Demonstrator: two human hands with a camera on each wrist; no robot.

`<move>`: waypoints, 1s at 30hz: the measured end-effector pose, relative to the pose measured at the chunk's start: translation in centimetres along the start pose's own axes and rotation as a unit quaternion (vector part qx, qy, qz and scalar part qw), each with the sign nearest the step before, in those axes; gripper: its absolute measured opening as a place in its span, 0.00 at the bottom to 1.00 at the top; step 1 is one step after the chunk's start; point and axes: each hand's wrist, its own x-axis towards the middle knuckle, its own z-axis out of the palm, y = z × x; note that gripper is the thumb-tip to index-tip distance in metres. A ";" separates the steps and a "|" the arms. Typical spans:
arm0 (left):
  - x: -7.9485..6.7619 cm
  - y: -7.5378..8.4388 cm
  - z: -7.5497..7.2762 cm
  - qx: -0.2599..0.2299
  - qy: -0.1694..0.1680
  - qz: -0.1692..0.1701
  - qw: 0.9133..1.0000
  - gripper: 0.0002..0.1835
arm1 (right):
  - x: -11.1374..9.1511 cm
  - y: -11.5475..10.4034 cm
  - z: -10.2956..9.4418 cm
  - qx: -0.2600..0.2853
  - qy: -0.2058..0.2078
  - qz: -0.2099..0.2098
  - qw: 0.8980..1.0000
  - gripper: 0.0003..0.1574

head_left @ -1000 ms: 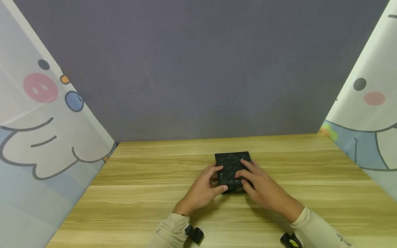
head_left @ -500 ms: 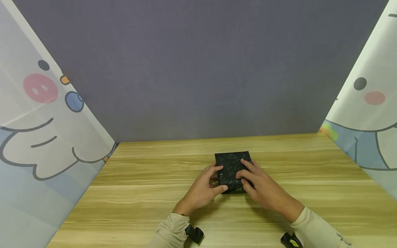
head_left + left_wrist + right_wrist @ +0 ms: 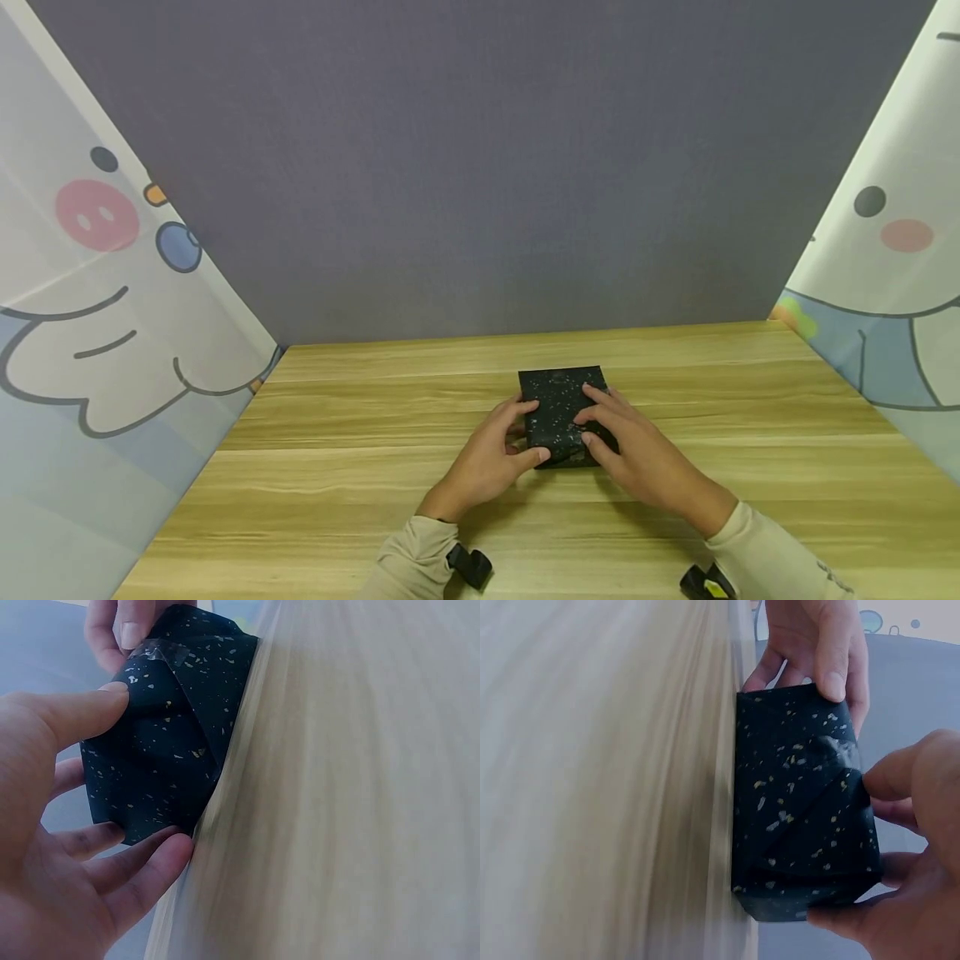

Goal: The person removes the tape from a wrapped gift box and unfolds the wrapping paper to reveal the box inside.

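A box wrapped in black paper with light specks (image 3: 555, 408) rests on the wooden table. My left hand (image 3: 487, 458) holds its left side, thumb on the near top edge and fingers spread along the side. My right hand (image 3: 648, 462) grips the right part with bent fingers, some on the top and others down the right end. A shiny strip of clear tape (image 3: 838, 752) lies at the upper edge of the near face in the right wrist view. Folded paper flaps (image 3: 214, 690) show on the box's left end in the left wrist view. The underside is hidden.
The wood-grain tabletop (image 3: 337, 467) surrounds the box. A grey panel (image 3: 480, 167) stands upright behind it. Printed cartoon panels (image 3: 97, 317) flank the table on both sides. A black wrist strap (image 3: 470, 567) sits at the left sleeve.
My right thumb and a neighbouring finger have shifted slightly to the right and apart across the box top. The left hand and the box have stayed in place.
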 end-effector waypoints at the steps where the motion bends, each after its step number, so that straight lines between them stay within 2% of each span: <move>1: 0.0 0.0 0.0 0.001 0.000 0.002 1.000 0.35 | 0.0 -0.1 0.0 0.003 0.002 0.000 1.000 0.11; 20: -0.1 0.2 -0.1 -0.005 -0.001 -0.003 1.000 0.35 | 0.1 -1.0 0.4 0.037 0.029 0.032 0.998 0.11; 30: 0.0 0.3 0.0 -0.003 0.004 0.001 1.000 0.35 | 0.0 -0.9 0.6 0.044 0.057 0.024 0.997 0.11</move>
